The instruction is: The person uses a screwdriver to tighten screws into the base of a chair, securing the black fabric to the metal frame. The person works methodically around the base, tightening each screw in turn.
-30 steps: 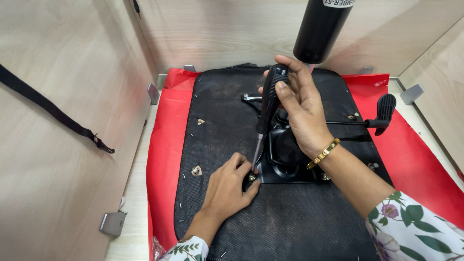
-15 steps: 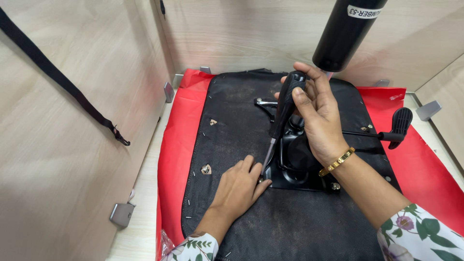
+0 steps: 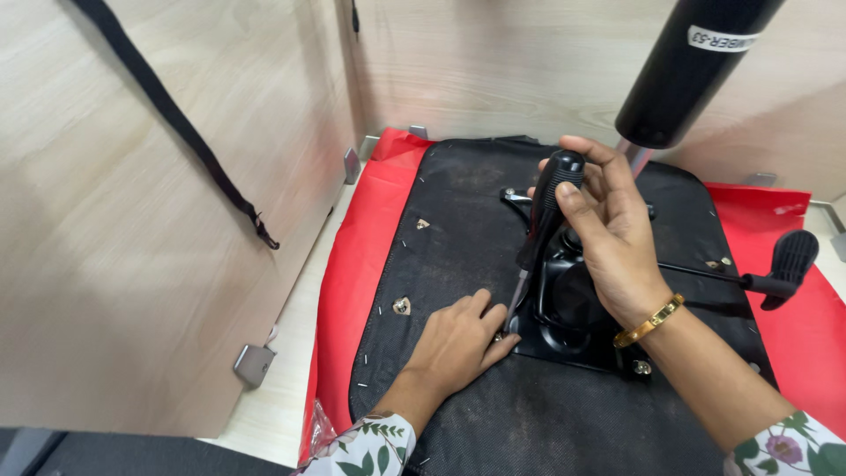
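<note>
An upturned black chair seat (image 3: 467, 220) lies on a red sheet (image 3: 357, 264). A black metal mechanism plate (image 3: 573, 313) is mounted at its middle, with a black gas cylinder (image 3: 692, 66) rising from it. My right hand (image 3: 608, 234) grips the black handle of a screwdriver (image 3: 546, 216), held nearly upright with its tip at the plate's front left corner. My left hand (image 3: 458, 339) rests flat on the seat, fingertips touching the base of the screwdriver shaft.
A black lever with a paddle handle (image 3: 789, 264) sticks out to the right. Light wooden panels (image 3: 132, 264) wall the space on the left and back, joined by metal brackets (image 3: 254, 361). A black strap (image 3: 176, 123) hangs on the left panel.
The view has shifted, so the seat and hands sit further right in frame. Both hands keep the same hold on the screwdriver and seat.
</note>
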